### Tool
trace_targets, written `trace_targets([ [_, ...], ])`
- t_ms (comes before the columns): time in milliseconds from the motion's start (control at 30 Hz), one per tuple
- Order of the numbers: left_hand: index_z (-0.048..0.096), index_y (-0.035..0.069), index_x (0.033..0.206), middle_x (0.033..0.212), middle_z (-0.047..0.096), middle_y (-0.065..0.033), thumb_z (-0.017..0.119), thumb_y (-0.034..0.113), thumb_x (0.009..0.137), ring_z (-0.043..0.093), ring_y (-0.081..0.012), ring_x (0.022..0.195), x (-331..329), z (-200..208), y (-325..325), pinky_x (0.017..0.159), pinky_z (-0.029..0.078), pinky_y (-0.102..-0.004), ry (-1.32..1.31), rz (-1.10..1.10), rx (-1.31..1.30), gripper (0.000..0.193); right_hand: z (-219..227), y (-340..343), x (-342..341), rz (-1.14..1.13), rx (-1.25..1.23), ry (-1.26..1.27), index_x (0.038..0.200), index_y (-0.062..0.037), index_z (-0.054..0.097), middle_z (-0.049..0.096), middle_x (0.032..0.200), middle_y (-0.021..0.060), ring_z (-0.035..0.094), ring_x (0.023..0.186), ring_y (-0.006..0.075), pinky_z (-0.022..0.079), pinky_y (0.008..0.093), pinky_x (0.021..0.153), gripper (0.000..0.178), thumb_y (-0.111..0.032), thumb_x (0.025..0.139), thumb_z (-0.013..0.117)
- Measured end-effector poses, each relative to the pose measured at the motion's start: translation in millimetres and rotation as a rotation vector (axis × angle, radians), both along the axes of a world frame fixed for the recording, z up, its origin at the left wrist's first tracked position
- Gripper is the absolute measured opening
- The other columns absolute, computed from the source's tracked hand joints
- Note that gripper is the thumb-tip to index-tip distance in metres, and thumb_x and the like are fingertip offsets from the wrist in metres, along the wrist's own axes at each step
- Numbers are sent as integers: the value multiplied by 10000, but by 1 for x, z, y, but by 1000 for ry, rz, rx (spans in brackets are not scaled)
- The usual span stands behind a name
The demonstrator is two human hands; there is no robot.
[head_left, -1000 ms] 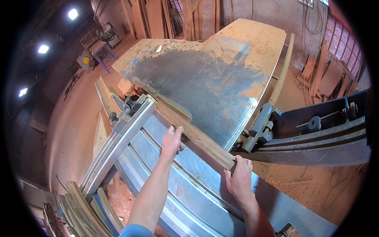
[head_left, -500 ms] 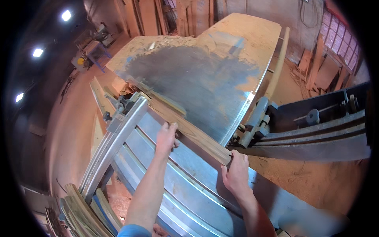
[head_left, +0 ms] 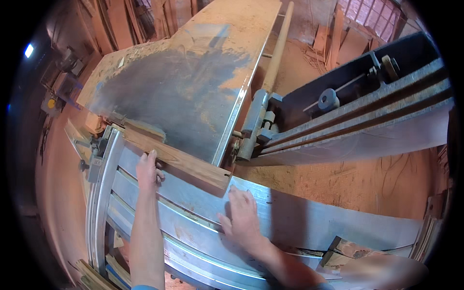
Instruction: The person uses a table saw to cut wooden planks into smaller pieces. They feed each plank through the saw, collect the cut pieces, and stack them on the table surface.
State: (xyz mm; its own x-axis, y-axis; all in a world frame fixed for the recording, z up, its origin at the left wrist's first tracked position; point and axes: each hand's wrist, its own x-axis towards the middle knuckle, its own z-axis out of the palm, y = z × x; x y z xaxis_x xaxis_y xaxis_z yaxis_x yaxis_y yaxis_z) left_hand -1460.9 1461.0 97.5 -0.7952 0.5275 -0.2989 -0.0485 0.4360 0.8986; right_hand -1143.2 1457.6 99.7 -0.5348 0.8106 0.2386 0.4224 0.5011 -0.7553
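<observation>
Observed: a wooden board (head_left: 191,166), long and straight-edged with visible grain, lies along the far edge of a smooth, slotted metal table (head_left: 285,193), its near end at 11 o'clock from the right hand (head_left: 241,215). Toward 12 o'clock I note a dark, scuffed tabletop (head_left: 154,92). Left hand (head_left: 148,169): fingers curled at the board's near side, wrist toward 6 o'clock; I cannot tell whether it clamps. Right hand: open, gripping nothing, wrist toward 4 o'clock.
</observation>
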Motion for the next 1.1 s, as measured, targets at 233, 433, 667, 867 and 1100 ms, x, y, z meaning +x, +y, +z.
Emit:
trace_targets([
  [233, 546, 62, 938, 718, 547, -65, 581, 384, 991, 487, -125, 370, 3, 3, 2, 305, 325, -263, -5, -6, -10, 328, 5, 0, -3, 66, -19, -88, 1327, 76, 507, 458, 1444, 306, 441, 1330, 444, 300, 547, 1161, 653, -282, 834, 742],
  [433, 547, 73, 990, 759, 575, -87, 581, 378, 983, 512, -135, 398, 9, 8, -1, 323, 316, -256, 2, -2, -4, 307, 13, 3, -6, 103, -70, -74, 1298, 89, 526, 476, 1413, 325, 437, 1328, 452, 297, 554, 1155, 634, -270, 822, 741],
  [667, 499, 16, 971, 742, 561, -98, 564, 361, 979, 534, -159, 405, 9, 18, -2, 322, 320, -284, 1, -25, -52, 351, 8, -3, -7, 88, 32, -100, 1269, 98, 533, 489, 1404, 320, 457, 1291, 448, 300, 556, 1151, 678, -258, 747, 780],
  [867, 503, 15, 993, 769, 560, -106, 557, 363, 986, 534, -166, 405, 13, 22, -2, 308, 317, -290, -36, -14, -54, 352, 8, -3, -8, 69, 114, -51, 1234, 110, 528, 500, 1373, 322, 480, 1196, 465, 367, 520, 1058, 647, -145, 698, 783],
  [1100, 514, 21, 962, 752, 553, -103, 560, 382, 981, 523, -167, 398, 14, 20, 0, 302, 311, -296, -20, -21, -36, 364, 8, -1, -5, 71, 102, -31, 1235, 115, 534, 506, 1361, 328, 478, 1199, 470, 358, 526, 1068, 644, -141, 702, 788],
])
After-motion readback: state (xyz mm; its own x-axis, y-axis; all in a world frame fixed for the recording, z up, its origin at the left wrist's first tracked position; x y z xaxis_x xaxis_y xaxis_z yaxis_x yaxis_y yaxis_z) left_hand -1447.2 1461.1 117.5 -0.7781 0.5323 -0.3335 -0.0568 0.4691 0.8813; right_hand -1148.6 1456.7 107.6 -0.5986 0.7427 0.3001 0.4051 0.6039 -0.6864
